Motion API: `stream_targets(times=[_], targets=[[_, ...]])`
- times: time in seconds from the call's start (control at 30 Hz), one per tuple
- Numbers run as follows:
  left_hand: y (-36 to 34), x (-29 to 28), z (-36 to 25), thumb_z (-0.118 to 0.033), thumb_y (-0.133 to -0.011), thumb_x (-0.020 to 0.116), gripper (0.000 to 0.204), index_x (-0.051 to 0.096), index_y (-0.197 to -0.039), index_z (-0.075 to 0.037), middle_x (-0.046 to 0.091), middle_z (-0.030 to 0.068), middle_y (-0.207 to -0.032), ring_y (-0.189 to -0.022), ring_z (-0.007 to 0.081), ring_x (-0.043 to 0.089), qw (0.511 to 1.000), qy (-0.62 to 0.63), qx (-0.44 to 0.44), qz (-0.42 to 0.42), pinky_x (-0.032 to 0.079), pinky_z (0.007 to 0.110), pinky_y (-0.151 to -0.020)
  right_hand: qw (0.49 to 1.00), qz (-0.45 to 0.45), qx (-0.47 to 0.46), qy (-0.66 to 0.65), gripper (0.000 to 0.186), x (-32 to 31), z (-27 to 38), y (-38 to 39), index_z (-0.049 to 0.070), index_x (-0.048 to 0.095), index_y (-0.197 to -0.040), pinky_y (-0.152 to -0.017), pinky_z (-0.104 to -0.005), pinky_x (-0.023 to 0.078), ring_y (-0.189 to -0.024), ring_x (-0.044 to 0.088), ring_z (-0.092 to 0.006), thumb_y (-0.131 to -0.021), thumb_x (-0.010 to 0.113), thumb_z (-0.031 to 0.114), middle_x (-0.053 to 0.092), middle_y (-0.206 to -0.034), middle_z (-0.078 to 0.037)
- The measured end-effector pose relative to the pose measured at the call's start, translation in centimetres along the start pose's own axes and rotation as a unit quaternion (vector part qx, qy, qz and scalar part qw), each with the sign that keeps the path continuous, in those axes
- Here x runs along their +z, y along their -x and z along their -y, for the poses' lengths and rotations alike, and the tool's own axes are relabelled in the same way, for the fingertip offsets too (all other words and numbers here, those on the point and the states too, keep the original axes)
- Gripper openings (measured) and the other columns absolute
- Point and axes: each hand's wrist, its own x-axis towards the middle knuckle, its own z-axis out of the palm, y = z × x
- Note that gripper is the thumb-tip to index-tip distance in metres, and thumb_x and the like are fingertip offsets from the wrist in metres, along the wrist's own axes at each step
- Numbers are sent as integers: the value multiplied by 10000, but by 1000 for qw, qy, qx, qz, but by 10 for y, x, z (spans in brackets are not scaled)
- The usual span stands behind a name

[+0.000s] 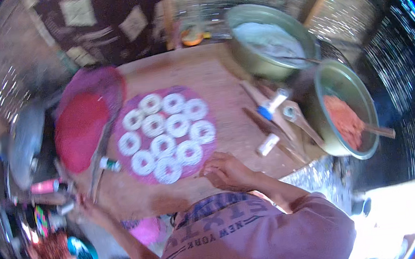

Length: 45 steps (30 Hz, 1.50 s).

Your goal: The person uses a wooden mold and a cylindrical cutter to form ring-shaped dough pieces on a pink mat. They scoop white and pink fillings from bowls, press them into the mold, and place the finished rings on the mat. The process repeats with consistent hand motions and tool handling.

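Note:
A round pink-purple mat (126,164) lies on the wooden table, bearing several white lacy rings (177,125) set close together. At the mat's near right edge is my right hand (228,172), its fingers curled and pinched on the rim. My left hand (88,205) is off the table's left side, low and smeared by motion, so its fingers cannot be made out. Close to it are a pink tube-shaped thing (45,187) and the lower end of a dark stick (100,158). A small white-and-green cylinder (110,164) lies left of the mat.
On the left is a red round sheet (82,127). A green basin (236,17) of whitish stuff stands at the back right. Nearer, a green bucket (320,87) holds an orange mass (343,120) and a wooden handle. Wooden strips (273,132) and small white cylinders (268,144) lie on the table (180,64).

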Motion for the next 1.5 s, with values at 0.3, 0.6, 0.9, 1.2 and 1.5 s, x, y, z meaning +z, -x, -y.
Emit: stream_targets(times=[0.3,0.6,0.9,1.2,1.5], targets=[[6,46,-70,-213,-980,514,326,511,-1227,-2,545,124,-1186,-1101,224,545,986,104,13,129,427,346,-972,852,-222,244,406,255,-126,-37,85,25,649,-1007,-840,-443,470,-941,593,-365,-780,673,137,613,-963,-172],[124,162,-146,-149,-955,563,344,480,-1259,-12,553,130,-1218,-1110,186,548,763,241,3,599,448,319,-941,875,-203,360,254,279,-124,-45,141,41,640,-987,-770,-454,510,-892,632,-382,-841,663,277,609,-1021,-184],[198,179,-220,-239,-950,593,682,200,-1452,4,502,158,-1279,-1159,231,549,478,305,-161,808,474,389,-981,904,-141,347,-205,363,-85,-35,120,36,629,-932,-567,-297,407,-635,504,-129,-961,557,391,560,-715,-21],[190,176,-238,-97,-971,543,569,266,-1459,1,594,122,-1177,-1080,168,580,517,304,-119,791,486,300,-924,822,-89,365,-428,302,-79,-36,101,54,571,-921,-525,-184,325,-612,409,-19,-1003,504,337,481,-718,68],[196,171,-242,-54,-922,617,480,426,-1360,-1,652,122,-986,-817,112,634,607,252,-56,751,526,250,-694,916,-133,305,-225,367,-76,-45,99,21,622,-933,-526,-267,403,-599,505,-101,-959,562,383,548,-706,-1]])
